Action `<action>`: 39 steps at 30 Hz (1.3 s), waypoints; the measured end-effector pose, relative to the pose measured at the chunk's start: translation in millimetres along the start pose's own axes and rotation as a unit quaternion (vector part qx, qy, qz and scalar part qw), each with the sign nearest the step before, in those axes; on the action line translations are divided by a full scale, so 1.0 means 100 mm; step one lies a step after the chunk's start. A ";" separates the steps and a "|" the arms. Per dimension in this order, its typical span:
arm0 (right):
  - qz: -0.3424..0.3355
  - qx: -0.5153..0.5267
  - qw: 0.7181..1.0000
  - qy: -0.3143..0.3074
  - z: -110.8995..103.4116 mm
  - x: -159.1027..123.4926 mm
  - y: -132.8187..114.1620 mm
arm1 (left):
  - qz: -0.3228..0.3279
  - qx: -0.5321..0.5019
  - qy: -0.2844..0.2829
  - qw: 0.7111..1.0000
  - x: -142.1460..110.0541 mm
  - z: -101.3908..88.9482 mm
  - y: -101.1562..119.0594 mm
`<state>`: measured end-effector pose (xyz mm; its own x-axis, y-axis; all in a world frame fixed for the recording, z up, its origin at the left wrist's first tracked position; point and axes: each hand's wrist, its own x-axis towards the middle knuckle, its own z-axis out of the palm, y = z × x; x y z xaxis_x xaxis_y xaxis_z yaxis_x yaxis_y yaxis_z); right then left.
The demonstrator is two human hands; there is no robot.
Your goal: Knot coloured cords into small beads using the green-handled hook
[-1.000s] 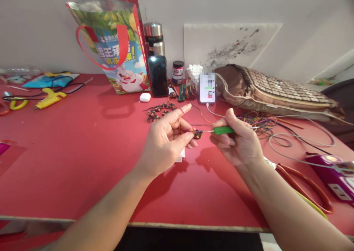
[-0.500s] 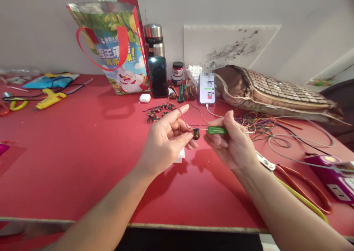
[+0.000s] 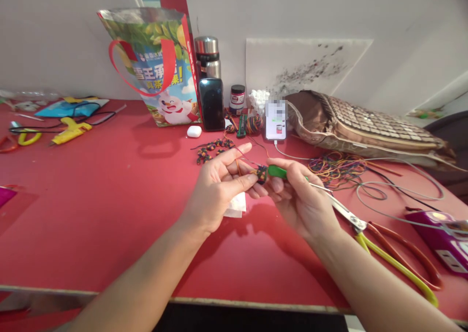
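Between thumb and fingers, my left hand (image 3: 219,188) pinches a small piece of dark multicoloured crochet (image 3: 261,174). Yarn (image 3: 238,165) runs over its raised index finger. My right hand (image 3: 305,195) grips a crochet hook (image 3: 278,171) by its green handle, and a thin metal shaft sticks out behind toward the right. The hook's front end is at the crochet piece, its tip hidden. Beyond my left hand lies a curly crocheted strip (image 3: 210,149) in the same colours. A white paper (image 3: 236,205) rests on the table below the hands.
Large scissors (image 3: 365,229) with red and yellow handles lie beside my right forearm, near a purple power strip (image 3: 438,239). Loose yarn (image 3: 338,168) tangles at right. Behind stand a phone (image 3: 212,105), a lit phone (image 3: 276,120) and a shopping bag (image 3: 161,68). A yellow glue gun (image 3: 71,131) lies left.
The hook's green handle has come closer to the crochet piece, and its exposed front shaft no longer shows. My right hand has tilted and moved slightly left. The whole view has shifted a little.
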<state>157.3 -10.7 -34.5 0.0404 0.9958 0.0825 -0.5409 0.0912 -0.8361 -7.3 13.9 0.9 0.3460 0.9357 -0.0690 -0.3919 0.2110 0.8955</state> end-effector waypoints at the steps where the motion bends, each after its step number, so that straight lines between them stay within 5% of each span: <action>1: 0.026 0.029 0.999 -0.010 0.01 0.02 0.00 | -0.003 -0.003 -0.004 1.000 0.00 0.00 0.00; 11: 0.183 0.160 0.970 -0.022 -0.06 0.13 0.08 | -0.001 0.034 -0.023 0.999 -0.03 0.03 -0.01; 39: 0.194 0.149 0.969 -0.040 -0.18 0.18 0.00 | 0.017 0.071 -0.067 0.995 -0.09 0.08 0.02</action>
<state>173.6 7.2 -42.7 -0.2739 0.9493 -0.1543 -0.7215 -0.3089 -0.6196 -4.4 3.9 6.7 0.4481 0.8939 0.0130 -0.2838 0.1285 0.9502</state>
